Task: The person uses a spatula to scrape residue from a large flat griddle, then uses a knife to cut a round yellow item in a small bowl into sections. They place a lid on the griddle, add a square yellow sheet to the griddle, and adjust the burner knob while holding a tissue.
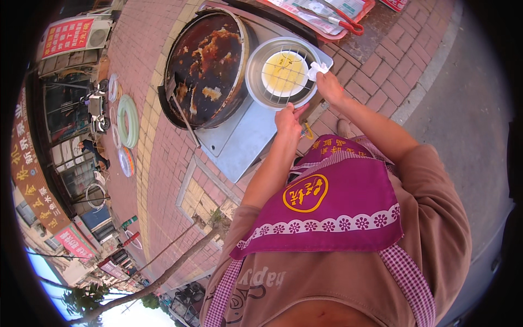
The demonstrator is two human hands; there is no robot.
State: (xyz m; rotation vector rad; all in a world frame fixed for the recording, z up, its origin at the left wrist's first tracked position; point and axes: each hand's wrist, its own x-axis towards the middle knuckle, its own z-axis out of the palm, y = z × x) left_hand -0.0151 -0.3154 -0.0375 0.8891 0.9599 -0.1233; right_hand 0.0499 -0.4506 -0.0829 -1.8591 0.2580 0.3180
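Observation:
A round metal basin (pixel 253 77) sits on the right part of a pale metal cart top (pixel 241 143). A wire rack (pixel 282 95) spans its mouth. Under the rack, a white round dish or lid (pixel 266 77) shows yellow in its middle. My left hand (pixel 288 122) grips the basin's near rim, thumb on top and fingers spread below. My right hand (pixel 330 88) pinches a crumpled white tissue or cloth (pixel 317 69) against the basin's right rim. To the left stands a large round pan (pixel 204 61) with dark, greasy residue and browned scraps. A long-handled metal turner (pixel 184 116) leans in it.
Beyond the basin, a red-rimmed tray (pixel 327 37) holds printed sheets and red-handled tongs (pixel 345 24). Brick paving (pixel 376 65) surrounds the cart, with a kerb and road (pixel 461 102) at right. Coiled hoses (pixel 127 120) and a scooter (pixel 97 107) stand by the shopfronts, where a person (pixel 94 152) is visible.

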